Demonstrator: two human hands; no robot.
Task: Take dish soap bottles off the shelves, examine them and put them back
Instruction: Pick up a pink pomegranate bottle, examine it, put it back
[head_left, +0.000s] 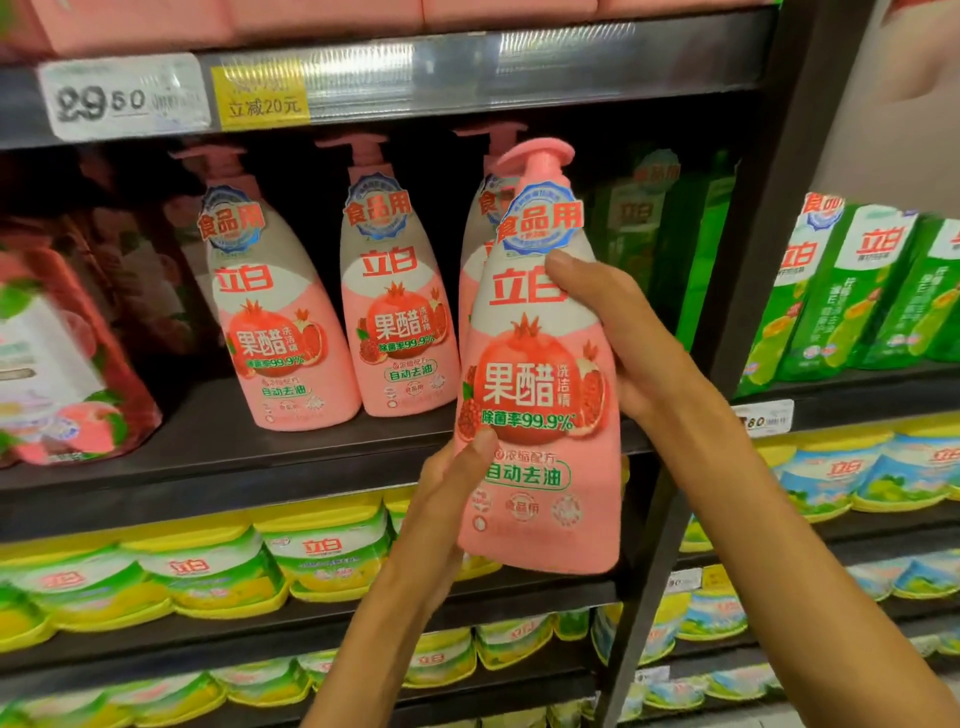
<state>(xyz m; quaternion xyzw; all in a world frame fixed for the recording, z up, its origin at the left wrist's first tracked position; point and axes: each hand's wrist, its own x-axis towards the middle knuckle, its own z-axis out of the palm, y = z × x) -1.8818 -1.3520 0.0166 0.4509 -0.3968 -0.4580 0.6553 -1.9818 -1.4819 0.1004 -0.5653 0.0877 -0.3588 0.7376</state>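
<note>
A pink pump bottle of dish soap (540, 364) is held up in front of the shelves, off the board and tilted slightly, its label with a pomegranate picture facing the camera and its pump head pointing left. The right hand (623, 332) wraps around the bottle's right side near the shoulder, thumb lying across the white upper band of the label, the other fingers hidden behind the bottle, so it is clamped on the bottle. The left hand (457, 483) comes up from below with its thumb pressed on the lower left edge of the label and its fingers curled behind the bottle, gripping the base; both forearms are bare and rise from the bottom of the view. On the dark middle shelf (218, 447) behind, three more pink bottles of the same kind stand upright: one at left (270, 312), one in the centre (395, 296), and a third (480, 249) mostly hidden by the held bottle. At far left of that shelf sits one blurred red and white pack with a peach picture (62, 364). To the right, green refill pouches (852, 291) stand in a row, too blurred to count. The shelf edge above carries a white price tag (124, 98) and a yellow tag (262, 98). Below, rows of yellow and green pouches (208, 571) fill the lower shelves, and a dark upright post (748, 270) divides the two shelf bays.
</note>
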